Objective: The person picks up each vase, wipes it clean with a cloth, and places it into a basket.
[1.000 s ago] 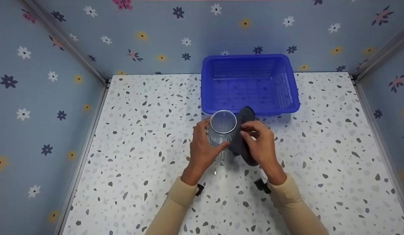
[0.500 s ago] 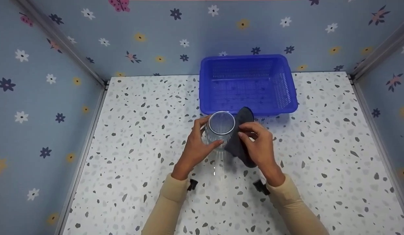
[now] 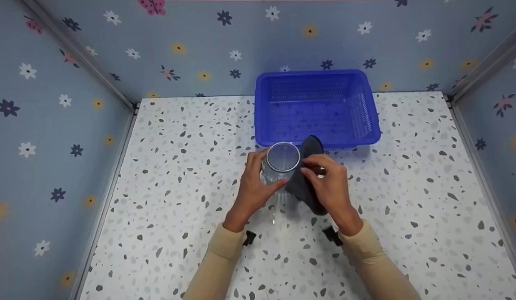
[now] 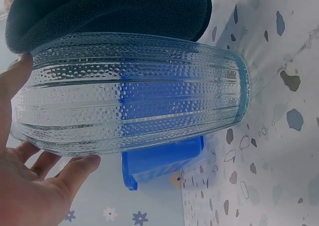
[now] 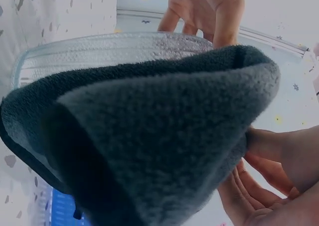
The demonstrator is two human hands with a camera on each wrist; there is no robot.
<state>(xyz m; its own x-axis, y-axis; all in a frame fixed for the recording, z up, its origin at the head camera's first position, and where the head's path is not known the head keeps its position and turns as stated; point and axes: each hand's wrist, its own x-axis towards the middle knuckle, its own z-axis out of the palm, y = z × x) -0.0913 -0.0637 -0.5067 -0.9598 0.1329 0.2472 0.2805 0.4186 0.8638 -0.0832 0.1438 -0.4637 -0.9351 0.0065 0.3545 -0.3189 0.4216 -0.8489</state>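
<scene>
Left hand [image 3: 254, 189] grips the ribbed glass [image 3: 281, 164]; right hand [image 3: 331, 185] pinches the grey cloth [image 3: 306, 183] against it (best pressed firmly, glass steadied).

The right hand [image 3: 331, 187] is sliding the dark grey cloth [image 3: 306, 175] toward nine o'clock, tighter against the side of the ribbed glass jar [image 3: 280, 164], while the left hand [image 3: 254, 189] is wrapping its thumb further round the jar's near side.
</scene>
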